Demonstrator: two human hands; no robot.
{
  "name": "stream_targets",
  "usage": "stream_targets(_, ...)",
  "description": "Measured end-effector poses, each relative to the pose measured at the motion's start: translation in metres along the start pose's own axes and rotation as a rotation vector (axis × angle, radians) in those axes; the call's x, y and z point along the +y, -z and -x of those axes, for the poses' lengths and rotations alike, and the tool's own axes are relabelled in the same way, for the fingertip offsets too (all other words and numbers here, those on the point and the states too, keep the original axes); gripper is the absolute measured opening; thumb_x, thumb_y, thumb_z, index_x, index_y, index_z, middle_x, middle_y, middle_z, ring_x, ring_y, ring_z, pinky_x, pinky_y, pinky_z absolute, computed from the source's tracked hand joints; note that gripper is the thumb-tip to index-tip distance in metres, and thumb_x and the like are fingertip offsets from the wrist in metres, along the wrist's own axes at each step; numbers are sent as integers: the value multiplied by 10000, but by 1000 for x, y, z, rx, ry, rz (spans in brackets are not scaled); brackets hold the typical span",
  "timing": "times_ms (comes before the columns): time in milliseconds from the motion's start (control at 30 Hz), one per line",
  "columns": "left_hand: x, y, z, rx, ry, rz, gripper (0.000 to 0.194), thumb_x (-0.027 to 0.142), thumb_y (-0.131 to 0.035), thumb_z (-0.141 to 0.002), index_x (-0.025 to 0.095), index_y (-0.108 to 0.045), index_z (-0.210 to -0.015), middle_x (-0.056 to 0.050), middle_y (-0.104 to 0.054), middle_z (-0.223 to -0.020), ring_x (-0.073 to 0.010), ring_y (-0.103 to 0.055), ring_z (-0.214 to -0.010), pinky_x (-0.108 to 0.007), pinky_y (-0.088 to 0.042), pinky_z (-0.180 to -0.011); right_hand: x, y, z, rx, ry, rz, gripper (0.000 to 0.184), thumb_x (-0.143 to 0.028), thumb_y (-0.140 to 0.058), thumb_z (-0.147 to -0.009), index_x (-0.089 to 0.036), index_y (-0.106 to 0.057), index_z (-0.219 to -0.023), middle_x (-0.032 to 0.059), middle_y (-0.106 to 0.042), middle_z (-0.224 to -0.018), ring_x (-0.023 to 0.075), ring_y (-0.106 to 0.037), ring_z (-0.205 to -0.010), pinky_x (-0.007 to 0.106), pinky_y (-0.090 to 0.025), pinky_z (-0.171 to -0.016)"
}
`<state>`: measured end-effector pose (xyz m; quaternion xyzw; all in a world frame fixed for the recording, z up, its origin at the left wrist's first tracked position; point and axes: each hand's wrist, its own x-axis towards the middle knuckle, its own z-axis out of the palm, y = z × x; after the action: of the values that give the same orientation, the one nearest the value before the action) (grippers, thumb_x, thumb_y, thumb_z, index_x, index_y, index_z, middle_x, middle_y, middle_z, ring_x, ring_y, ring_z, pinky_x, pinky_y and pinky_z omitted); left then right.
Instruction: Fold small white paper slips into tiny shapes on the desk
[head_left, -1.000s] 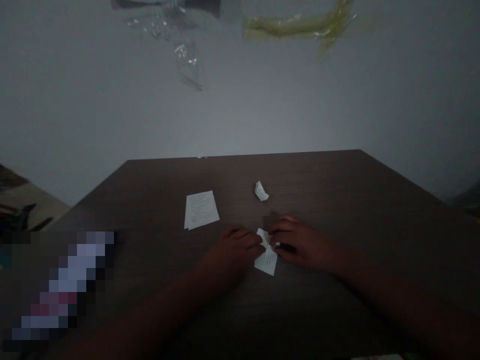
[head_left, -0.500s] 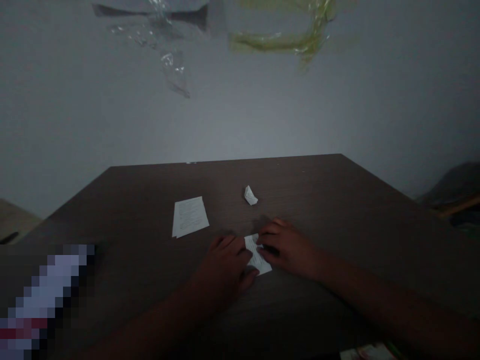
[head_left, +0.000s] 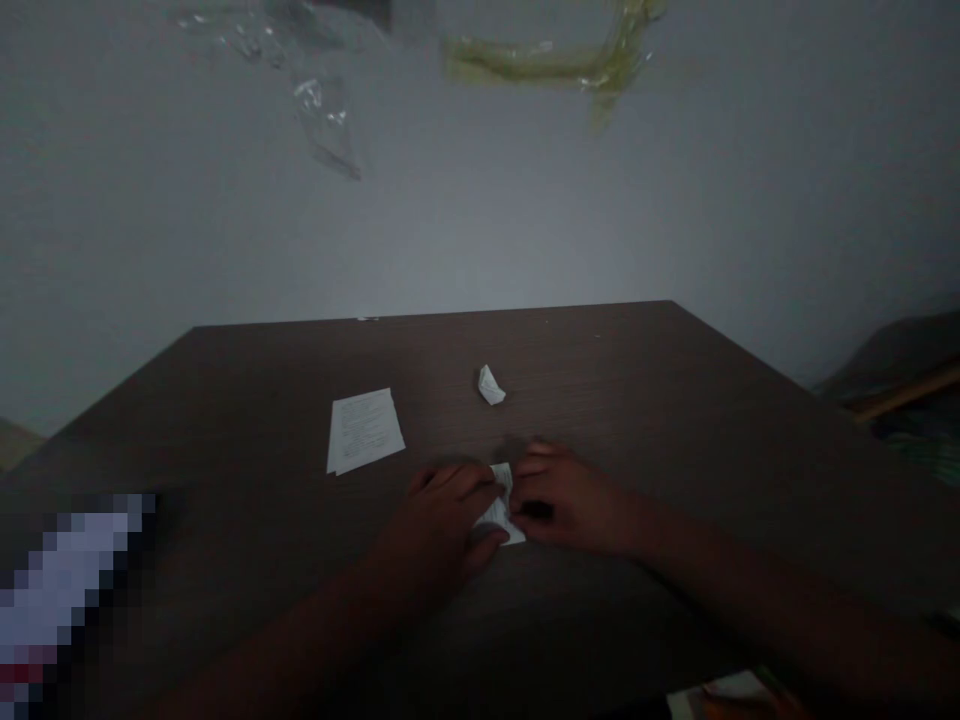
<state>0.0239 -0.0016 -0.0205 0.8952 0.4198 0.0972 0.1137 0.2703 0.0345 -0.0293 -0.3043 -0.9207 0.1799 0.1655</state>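
A small printed sheet of paper (head_left: pixel 498 515) lies on the table between my hands, with a fold along it and its ends partly covered. My left hand (head_left: pixel 450 515) grips its left side, the fingers curled and the thumb on the near edge. On the right side, my right hand (head_left: pixel 559 497) pinches the paper's edge between bent fingers and thumb. Beyond my hands sits a small folded paper piece (head_left: pixel 491 386), standing up from the tabletop. Two flat printed sheets (head_left: pixel 366 432) overlap to the left.
The dark wooden table (head_left: pixel 645 400) reaches back to a grey wall (head_left: pixel 480 220) bearing strips of tape. A pixelated object (head_left: pixel 67 590) lies at the left front. Something pale and coloured (head_left: pixel 727 697) shows at the bottom edge. Dark items stand past the right edge.
The paper between my hands shows a narrower strip, as my right hand has moved left over it. The whole view has shifted slightly.
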Motion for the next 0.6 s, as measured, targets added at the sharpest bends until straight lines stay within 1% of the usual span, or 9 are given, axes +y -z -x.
stream_targets(133, -3, 1, 0, -10, 3, 26, 444, 229, -789, -993, 265, -712, -1429, -94, -745, -1485, -353, -688, -1370, -565, -515, -1167, 14, -3, -9, 61, -86, 34, 79, -187, -804, -980, -222, -793, -910, 17, -757, -892, 207, -688, -887, 404, -497, -953)
stream_targets(200, -3, 1, 1, -4, 9, 31, 445, 220, -774, -992, 266, -720, -1432, -88, -744, -1491, -356, -686, -1374, -567, -504, -1186, 19, -4, -15, 92, -131, 42, 84, -178, -799, -983, -213, -786, -908, 20, -748, -893, 208, -684, -897, 385, -490, -928)
stream_targets(300, -3, 2, 1, 12, 16, 30, 436, 206, -754, -990, 259, -737, -1422, -90, -746, -1488, -365, -695, -1361, -576, -506, -1196, 21, -2, -20, 100, -196, 48, 84, -175, -794, -982, -208, -772, -907, 22, -735, -894, 218, -682, -926, 370, -476, -899)
stream_targets(433, -3, 3, 2, 31, 14, 13, 441, 221, -752, -977, 266, -747, -1416, -88, -762, -1462, -371, -713, -1337, -559, -542, -1171, 13, 3, -16, 53, -203, 45, 62, -210, -805, -963, -215, -752, -932, 26, -739, -954, 223, -686, -965, 386, -474, -931)
stream_targets(533, -4, 2, 2, 35, 14, 2, 472, 236, -763, -968, 274, -732, -1438, -95, -754, -1483, -375, -708, -1346, -555, -547, -1158, 3, 7, -6, -25, -187, 19, 148, -256, -867, -895, -221, -726, -927, 28, -752, -981, 247, -706, -981, 426, -487, -963)
stream_targets(567, -5, 1, 2, 33, 15, 3, 476, 240, -762, -970, 276, -727, -1444, -96, -748, -1495, -374, -702, -1354, -553, -540, -1164, 0, 7, -4, -33, -187, 7, 175, -250, -882, -866, -225, -712, -898, 23, -754, -961, 256, -716, -977, 448, -489, -984)
stream_targets(600, -5, 1, 2, 29, 15, 8, 475, 246, -759, -974, 277, -722, -1447, -96, -744, -1504, -372, -697, -1361, -550, -531, -1171, -3, 7, -1, -39, -181, -8, 188, -247, -888, -851, -235, -709, -908, 21, -763, -976, 270, -726, -1005, 462, -492, -1010)
